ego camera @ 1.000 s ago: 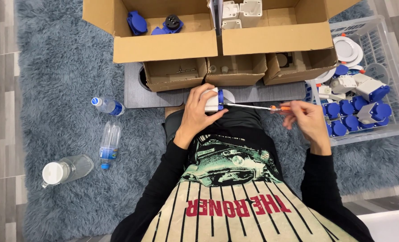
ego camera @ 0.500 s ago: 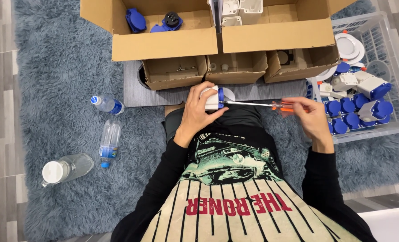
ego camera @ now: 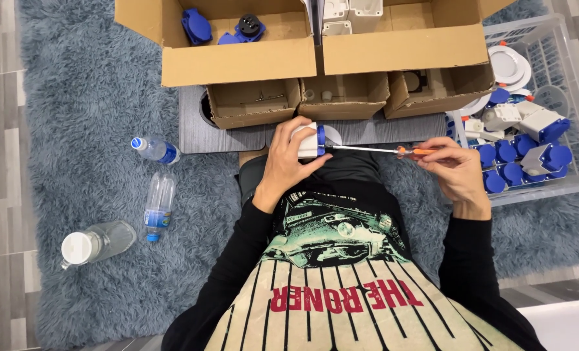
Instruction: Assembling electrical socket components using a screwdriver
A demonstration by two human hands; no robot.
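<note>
Socket housing and screwdriver held over the lap.
Left hand [ego camera: 288, 162] clasps the white-and-blue socket [ego camera: 310, 140]; right hand [ego camera: 455, 170] pinches the orange-handled screwdriver [ego camera: 380, 150], its tip at the socket. Cardboard boxes [ego camera: 250, 62] ahead, bottles [ego camera: 158, 203] at left.

The left hand [ego camera: 288, 162] grips a small white-and-blue socket housing of smooth, slightly glossy plastic [ego camera: 309, 140]. The right hand [ego camera: 455, 170] has its grip on a screwdriver with a bright bare-metal shaft and a glossy orange plastic handle [ego camera: 393, 151]. Beneath lies a shaggy grey-blue pile rug [ego camera: 81, 97], rough and matt. The open brown boxes [ego camera: 237, 62] are matt corrugated cardboard. The clear water bottles with blue caps [ego camera: 158, 205] are shiny thin plastic. The white lattice crate [ego camera: 566, 58] is moulded plastic with a soft sheen. The black sleeves [ego camera: 228, 273] are matt knitted cloth
</note>
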